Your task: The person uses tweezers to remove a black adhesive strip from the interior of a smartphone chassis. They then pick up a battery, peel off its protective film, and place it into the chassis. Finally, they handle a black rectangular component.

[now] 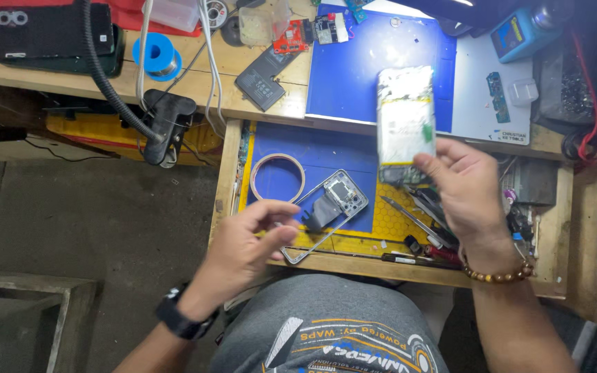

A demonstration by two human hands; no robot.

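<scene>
Right hand (468, 190) is holding up a stripped phone body (405, 124), silver-white back side showing with a small green patch near the lower edge; thumb and fingertips are pinching its bottom end, rest of the hand loosely curled, beaded bracelet (499, 275) sitting on the wrist. The phone body is standing roughly upright, just above that hand and over the edge of the blue work mat (354, 76). Left hand (250, 238) is half closed, fingers curled and thumb pointing toward the metal phone frame (326, 214); cannot tell whether it is actually gripping the frame or just touching its near edge. Black watch (181, 318) is sitting on that wrist. The frame is lying tilted in the open drawer (226, 179), just right of the left hand and down-left of the right hand, with a dark camera-module piece inside it. A tape ring (276, 176) is lying just above the left hand's fingers. Tweezers and screwdrivers (419, 224) are lying directly under the right hand on the yellow honeycomb mat (388, 207). Well above the left hand: a blue solder spool (157, 56), a black clamp (167, 114) with a hose, a dark flat battery (264, 79). A blue bottle (519, 31) is sitting above the right hand.
</scene>
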